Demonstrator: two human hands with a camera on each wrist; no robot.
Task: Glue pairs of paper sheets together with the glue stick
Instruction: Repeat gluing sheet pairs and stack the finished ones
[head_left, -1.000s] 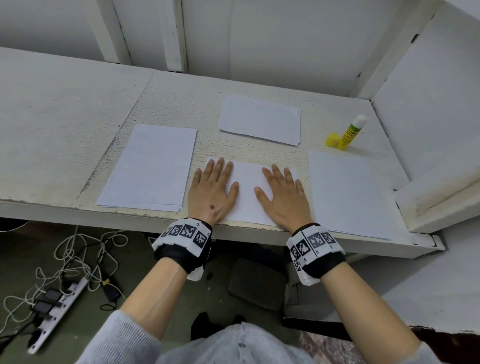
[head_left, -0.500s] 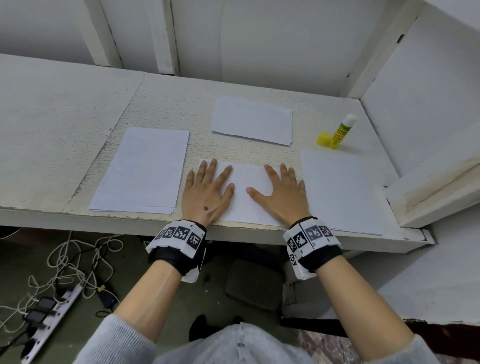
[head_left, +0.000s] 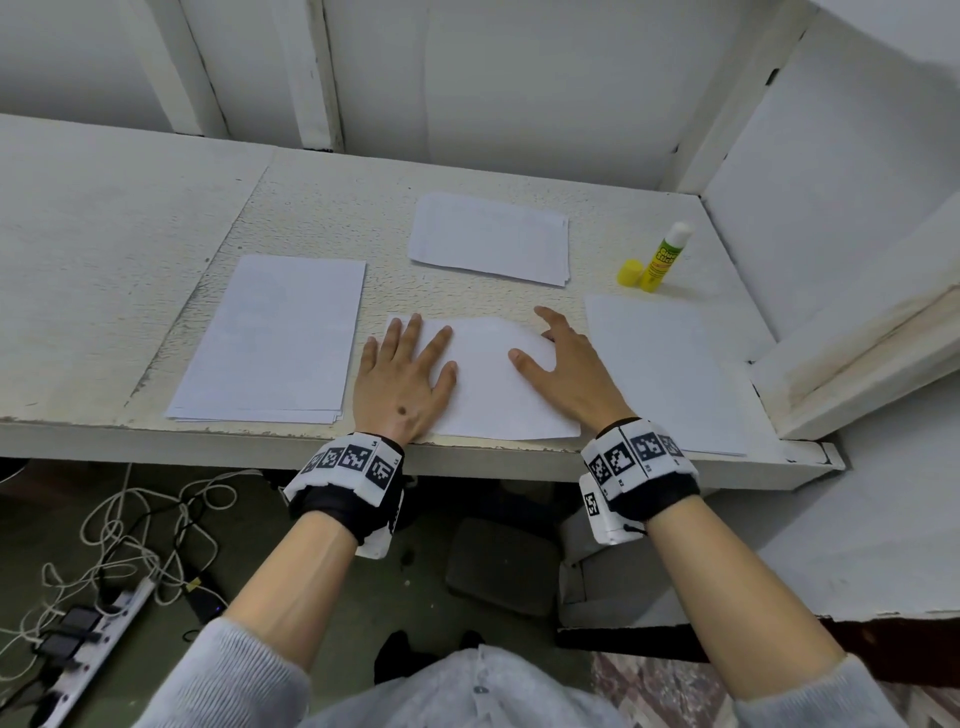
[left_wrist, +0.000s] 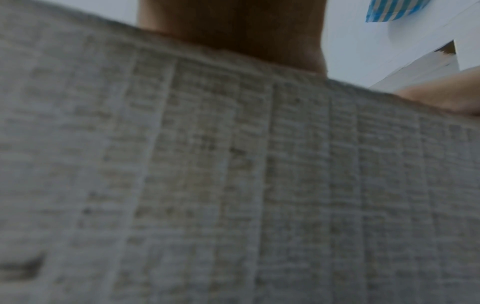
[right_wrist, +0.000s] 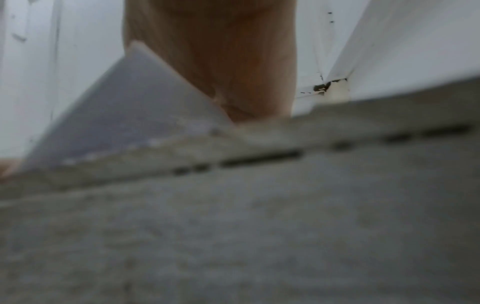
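Since a moment ago, the right hand (head_left: 569, 371) is sliding rightward across the middle sheet (head_left: 485, 382), its straight, spread fingers now reaching the sheet's right edge. Left hand (head_left: 402, 382) is lying flat with fingers extended, pressing the sheet's left side. Around them, a paper stack (head_left: 272, 340) is lying to the left, another sheet (head_left: 662, 371) to the right, a third pile (head_left: 491, 239) beyond. Far right, the uncapped glue stick (head_left: 665, 257) is standing beside its yellow cap (head_left: 629, 273) on the desk (head_left: 104, 249).
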